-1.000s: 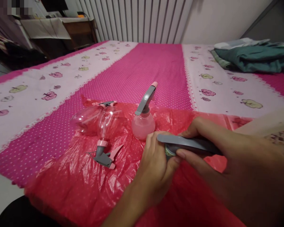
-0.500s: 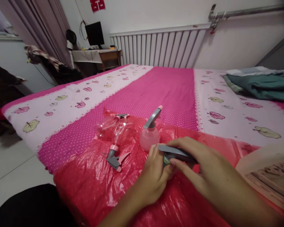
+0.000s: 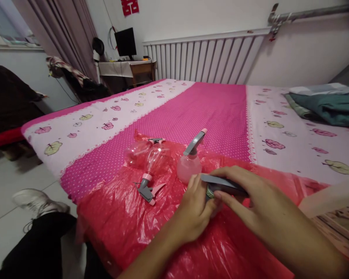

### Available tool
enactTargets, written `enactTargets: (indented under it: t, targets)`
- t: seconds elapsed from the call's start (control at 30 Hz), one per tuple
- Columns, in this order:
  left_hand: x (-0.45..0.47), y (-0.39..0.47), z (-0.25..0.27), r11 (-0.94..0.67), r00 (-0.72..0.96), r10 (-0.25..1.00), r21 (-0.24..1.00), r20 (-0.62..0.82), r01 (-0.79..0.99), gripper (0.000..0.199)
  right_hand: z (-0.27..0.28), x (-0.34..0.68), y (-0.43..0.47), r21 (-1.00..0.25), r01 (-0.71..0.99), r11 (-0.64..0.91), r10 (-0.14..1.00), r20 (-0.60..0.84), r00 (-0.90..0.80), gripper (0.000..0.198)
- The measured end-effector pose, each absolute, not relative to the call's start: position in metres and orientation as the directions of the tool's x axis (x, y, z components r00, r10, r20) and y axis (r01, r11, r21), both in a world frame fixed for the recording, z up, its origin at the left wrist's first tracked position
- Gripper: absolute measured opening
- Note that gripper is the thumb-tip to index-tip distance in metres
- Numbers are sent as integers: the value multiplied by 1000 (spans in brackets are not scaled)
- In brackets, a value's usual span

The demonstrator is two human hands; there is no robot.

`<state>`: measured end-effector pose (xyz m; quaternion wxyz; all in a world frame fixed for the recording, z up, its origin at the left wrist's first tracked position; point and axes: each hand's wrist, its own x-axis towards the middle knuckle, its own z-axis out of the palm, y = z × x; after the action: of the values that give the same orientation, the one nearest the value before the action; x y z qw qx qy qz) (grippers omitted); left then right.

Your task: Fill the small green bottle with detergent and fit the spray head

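Observation:
My left hand (image 3: pixel 193 211) wraps round the body of a spray bottle, which it mostly hides. Over the top of that bottle, my right hand (image 3: pixel 244 193) has its thumb and fingers closed on the grey spray head (image 3: pixel 225 183); a greenish ring shows between the hands. Just beyond my left fingers, a pinkish spray bottle (image 3: pixel 189 169) stands upright with its grey nozzle tipped in pink. To its left lie two clear spray bottles: the nearer one (image 3: pixel 157 159) points its grey and pink trigger head (image 3: pixel 147 192) towards me, the other one (image 3: pixel 137 151) lies behind it.
Red plastic sheeting (image 3: pixel 128 236) lies under the bottles on a pink patterned bed (image 3: pixel 174 108). Folded green cloth (image 3: pixel 328 104) is at the right, above a pale printed bag (image 3: pixel 337 217). A radiator (image 3: pixel 203 60) and a desk (image 3: pixel 142 71) stand beyond. My shoe (image 3: pixel 36 201) is on the floor.
The view has swung slightly left, so everything sits further right and my leg and shoe show. Both hands keep their hold on the spray bottle.

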<state>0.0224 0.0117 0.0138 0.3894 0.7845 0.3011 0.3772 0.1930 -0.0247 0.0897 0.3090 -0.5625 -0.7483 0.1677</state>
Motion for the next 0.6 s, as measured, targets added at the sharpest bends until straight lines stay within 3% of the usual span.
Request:
enactTargets:
  t: [0.33,0.6]
  targets:
    - [21,14,11,-509,547,753,851,366,131,33,91,188,-25,-618,765,180,983,148,-112,17]
    - [22,14,5,-492,522,765,865,377,97,31,89,184,-22,-641,746,177,979,196,-64,26]
